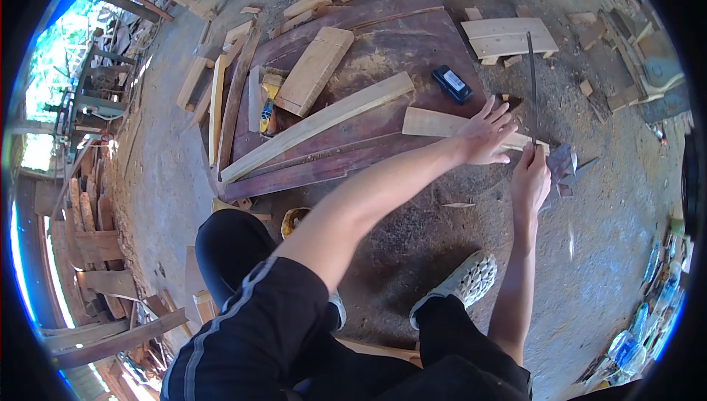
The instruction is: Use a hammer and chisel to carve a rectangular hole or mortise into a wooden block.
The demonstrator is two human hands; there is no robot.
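Note:
My left hand [486,136] lies with its fingers spread over a pale wooden board [431,122], which slants across the right edge of a low reddish-brown panel. Closed near the board's right end, my right hand [532,180] grips a long, thin, dark metal tool [531,77]. It points away from me; seen nearly edge-on, it may be a saw, but I cannot tell. The grip is hidden in my fingers. Just right of that hand, on the ground, sits a dark angular object [563,162] with a greyish flat piece beside it.
The reddish-brown panel [324,173] bears a long batten [317,128], a wide plank [317,69], a yellow-and-blue handled tool [267,110] and a black device [452,84]. A slatted wooden piece [509,36] stands beyond. Offcuts lie far back; plastic bottles [630,349] lie at lower right.

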